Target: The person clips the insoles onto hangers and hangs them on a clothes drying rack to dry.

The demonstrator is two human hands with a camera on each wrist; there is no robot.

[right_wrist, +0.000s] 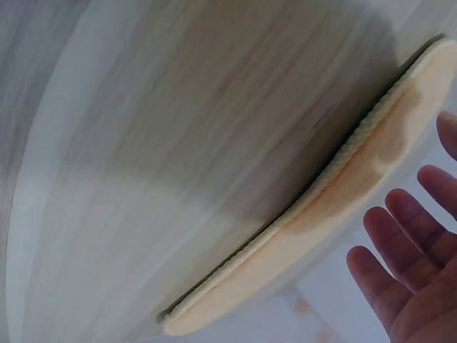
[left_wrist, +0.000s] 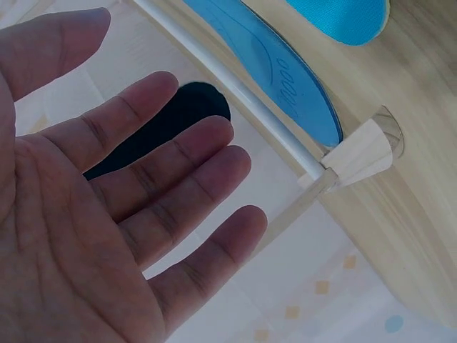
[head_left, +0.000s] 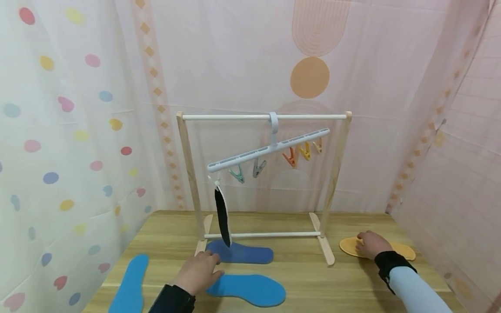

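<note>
My left hand (head_left: 197, 273) is held over the table with its fingers spread, and its bare palm shows in the left wrist view. Close to it lie a bright blue insole (head_left: 254, 289) and a darker blue insole (head_left: 250, 254). A black insole with a white edge (head_left: 222, 217) hangs just beyond, clipped to the lower left end of a tilted white hanger (head_left: 250, 154). On the right, my right hand (head_left: 371, 244) is over a yellow insole (head_left: 403, 251). In the right wrist view its fingers (right_wrist: 393, 236) are relaxed and apart, close above the insole.
The hanger hooks onto the white top bar (head_left: 227, 117) of a wooden-legged rack. Several clips, including a red clip (head_left: 290, 157) and a teal clip (head_left: 237, 174), dangle along it. Another blue insole (head_left: 131, 282) lies at the table's left. Patterned curtains (head_left: 235, 65) close off the back and sides.
</note>
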